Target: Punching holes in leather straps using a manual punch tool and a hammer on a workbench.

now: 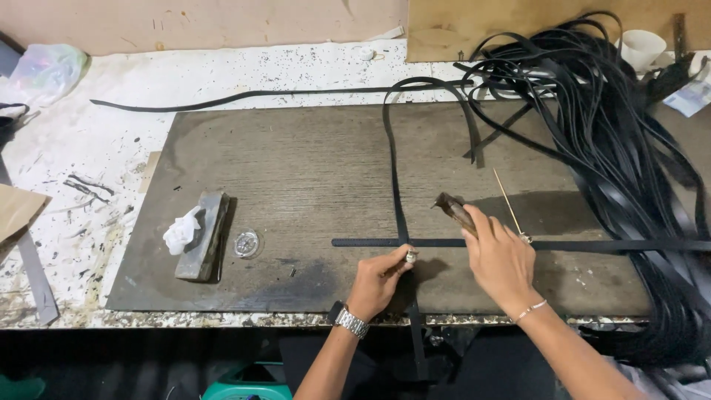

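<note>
My left hand (376, 280) pinches a small metal punch tool (409, 256) upright near the front edge of a dark board (296, 185), right where two black straps cross. One black strap (518, 244) lies flat left to right; a second black strap (395, 185) runs from the back toward me and over the table edge. My right hand (498, 255) grips a brown-handled hammer (453, 209), raised just above the horizontal strap. A wristwatch sits on my left wrist, a thin bracelet on my right.
A large tangled heap of black straps (622, 141) fills the right side. A grey stone block (203, 235) with white crumpled cloth and a small round clear lid (246, 242) lie on the board's left. A thin metal rod (509, 204), a white cup (641, 47), and a plastic bag (46, 68) are also there.
</note>
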